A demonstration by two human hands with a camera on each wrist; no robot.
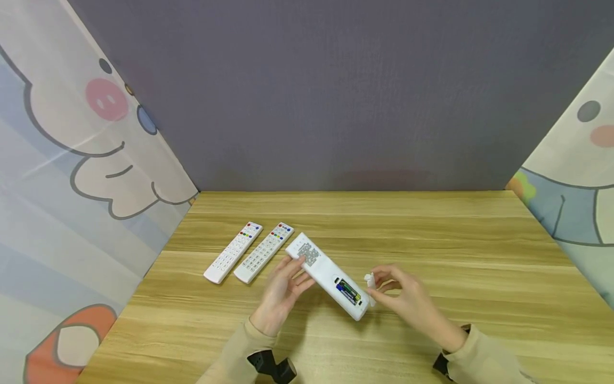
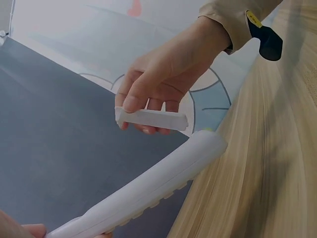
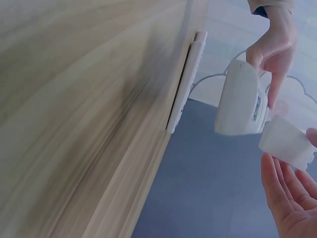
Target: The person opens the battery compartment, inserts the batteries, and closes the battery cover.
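A white remote control (image 1: 326, 274) is held back side up above the table, its far end gripped between the thumb and fingers of my left hand (image 1: 283, 290). Two batteries (image 1: 348, 292), coloured green and blue, lie in its uncovered compartment. Just right of that compartment, my right hand (image 1: 408, 296) pinches a small white battery cover (image 1: 371, 288) by its edges. In the left wrist view the cover (image 2: 151, 119) is apart from the remote (image 2: 143, 183), whose button side faces down. From the right wrist, the cover (image 3: 287, 144) appears beside the remote's near end (image 3: 240, 99).
Two more white remotes, one at the left (image 1: 233, 252) and one beside it (image 1: 264, 252), lie button side up on the wooden table (image 1: 431, 224). A dark grey panel (image 1: 336, 96) stands behind the table. Cartoon-printed curtains (image 1: 62, 160) hang at both sides.
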